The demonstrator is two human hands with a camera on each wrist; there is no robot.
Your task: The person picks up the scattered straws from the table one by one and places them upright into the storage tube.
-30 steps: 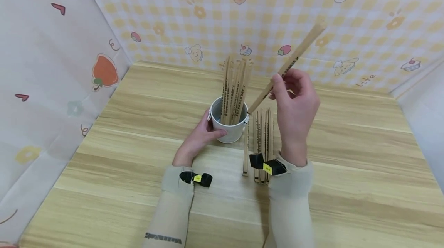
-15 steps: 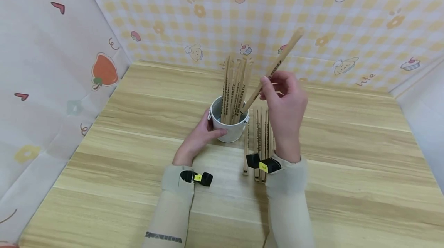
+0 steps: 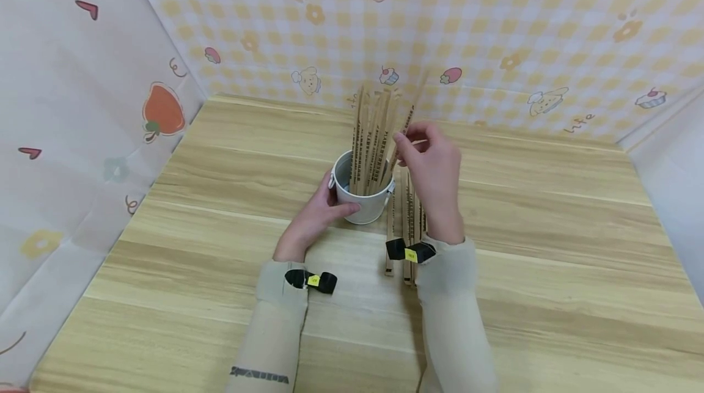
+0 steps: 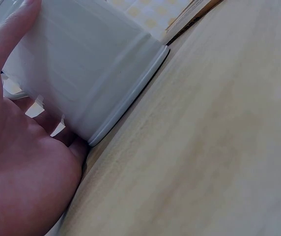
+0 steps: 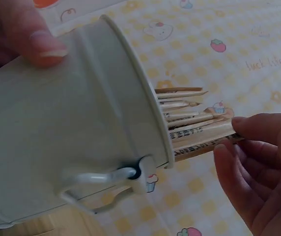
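Observation:
A small white metal bucket [image 3: 370, 211] stands on the table, and several paper-wrapped straws [image 3: 370, 148] lean upright inside it. My left hand [image 3: 313, 222] grips the bucket from its left side, thumb across the front; in the left wrist view the fingers curl behind its wall [image 4: 86, 64]. Between thumb and fingers, my right hand [image 3: 431, 170] pinches another wrapped straw [image 5: 199, 149]. That straw tilts to the right, its lower end inside the bucket's right rim. More wrapped straws [image 3: 407, 261] lie side by side on the table, partly under my right wrist.
The wood-grain table [image 3: 181, 258] reaches to a yellow checked backdrop [image 3: 341, 32] with cartoon prints. A white printed sheet [image 3: 66, 93] hangs at the left. The bucket's wire handle [image 5: 101, 184] hangs down on its side.
My right hand has moved left and slightly down, bringing the pinched straw from outside the rim into the bucket and tilting it more upright. My left hand and the bucket have stayed still.

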